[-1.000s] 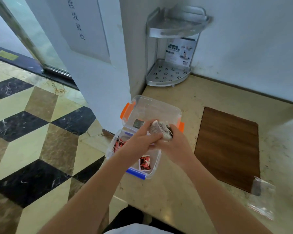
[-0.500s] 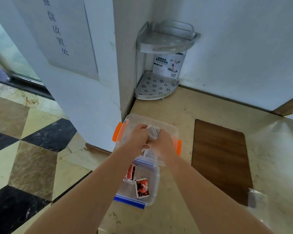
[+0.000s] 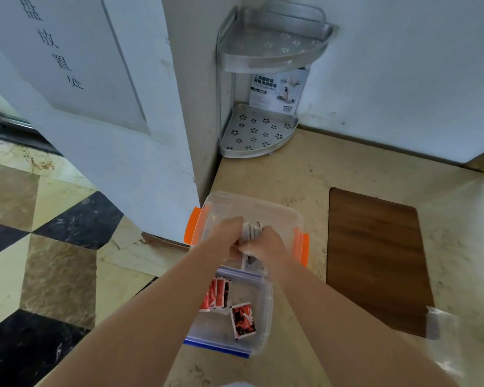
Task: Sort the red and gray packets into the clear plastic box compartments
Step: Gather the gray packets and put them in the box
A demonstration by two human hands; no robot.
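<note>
A clear plastic box (image 3: 280, 215) with orange clips stands at the counter's left edge. A smaller clear box (image 3: 266, 311) with blue clips sits in front of it and holds several red packets (image 3: 217, 296), one lying loose (image 3: 243, 319). My left hand (image 3: 225, 236) and my right hand (image 3: 266, 245) meet over the orange-clipped box, both closed on a bundle of gray packets (image 3: 252, 230). More gray packets (image 3: 252, 265) show below my right hand. The box floor under my hands is hidden.
A metal two-tier corner shelf (image 3: 259, 129) stands in the back corner. A brown wooden board (image 3: 375, 258) lies to the right of the boxes. A clear plastic bag (image 3: 442, 328) lies at the near right. The counter drops to a tiled floor (image 3: 39, 261) on the left.
The view has tilted up and closed in on the boxes. My two hands have stayed together on the gray packets over the orange-clipped box.
</note>
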